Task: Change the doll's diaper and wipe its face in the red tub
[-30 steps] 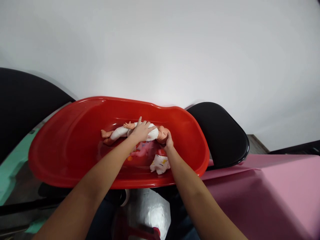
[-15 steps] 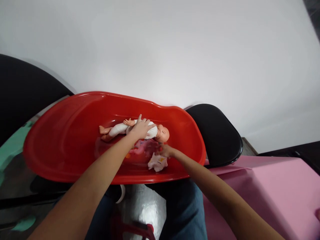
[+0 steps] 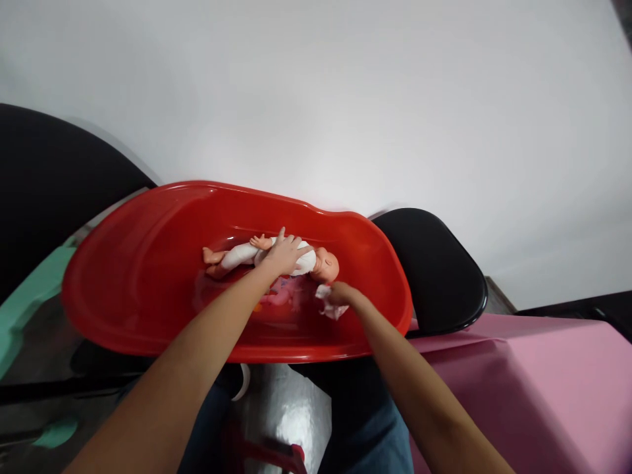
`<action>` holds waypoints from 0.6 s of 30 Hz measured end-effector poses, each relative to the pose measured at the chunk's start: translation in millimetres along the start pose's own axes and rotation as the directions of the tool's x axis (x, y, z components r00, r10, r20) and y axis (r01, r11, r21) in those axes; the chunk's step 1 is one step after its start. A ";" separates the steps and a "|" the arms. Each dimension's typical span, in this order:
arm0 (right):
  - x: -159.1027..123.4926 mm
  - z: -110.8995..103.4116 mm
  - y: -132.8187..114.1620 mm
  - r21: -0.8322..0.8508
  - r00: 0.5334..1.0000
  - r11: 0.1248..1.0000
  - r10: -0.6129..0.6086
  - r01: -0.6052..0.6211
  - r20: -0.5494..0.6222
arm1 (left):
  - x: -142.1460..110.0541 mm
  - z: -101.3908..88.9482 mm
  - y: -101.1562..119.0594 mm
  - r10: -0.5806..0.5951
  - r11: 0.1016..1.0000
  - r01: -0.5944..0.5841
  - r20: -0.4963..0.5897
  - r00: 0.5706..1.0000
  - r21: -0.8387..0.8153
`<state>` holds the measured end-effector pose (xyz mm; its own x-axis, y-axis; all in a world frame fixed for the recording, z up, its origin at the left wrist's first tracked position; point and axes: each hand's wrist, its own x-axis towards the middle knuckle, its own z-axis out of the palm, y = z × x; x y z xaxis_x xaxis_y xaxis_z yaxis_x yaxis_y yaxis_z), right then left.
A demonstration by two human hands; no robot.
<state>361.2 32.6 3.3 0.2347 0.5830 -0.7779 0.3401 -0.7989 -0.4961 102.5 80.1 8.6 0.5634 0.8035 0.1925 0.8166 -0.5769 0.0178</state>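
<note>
A baby doll (image 3: 237,255) in a white suit lies on its back in a red plastic tub (image 3: 138,289), head to the right. My left hand (image 3: 285,253) rests flat on the doll's chest, fingers spread. My right hand (image 3: 338,293) is closed on a small white patterned cloth (image 3: 330,307), lifted just below the doll's head (image 3: 328,264). A pink object (image 3: 279,295) lies on the tub floor under my left forearm.
A black chair (image 3: 434,276) stands right of the tub and another dark seat back (image 3: 44,184) at the left. A pink sheet (image 3: 533,382) covers the surface at lower right. Green matting (image 3: 29,296) shows at left. A white wall is behind.
My right hand left the doll's head, went down to the white cloth on the tub floor, gripped it and raised it toward the head. My left hand stayed on the doll's chest.
</note>
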 end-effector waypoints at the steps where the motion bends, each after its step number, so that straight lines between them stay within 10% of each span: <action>1: -1.5 -15.7 -10.6 -0.164 1.000 0.986 0.020 -0.018 0.013 | 0.2 0.2 0.0 0.005 1.000 -0.005 -0.006 1.000 0.002; 3: -4.0 -42.1 -28.1 -0.353 0.983 0.929 -0.154 0.109 -0.102 | 1.4 2.2 -0.5 0.007 1.000 -0.007 -0.011 1.000 -0.002; 8: 1.1 -48.1 -39.7 -0.392 0.768 0.844 -0.511 0.365 -0.386 | 4.8 8.3 -2.8 -0.025 0.999 0.026 0.013 1.000 -0.044; 18: 11.5 -16.5 -31.1 -0.354 0.800 0.829 -0.535 0.433 -0.272 | 3.4 5.7 -2.1 -0.022 0.999 0.023 0.015 1.000 -0.043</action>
<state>368.4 66.7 16.1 0.2536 0.9339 -0.2521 0.7061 -0.3569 -0.6117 103.4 85.0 3.5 0.5468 0.8183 0.1774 0.8232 -0.5641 0.0644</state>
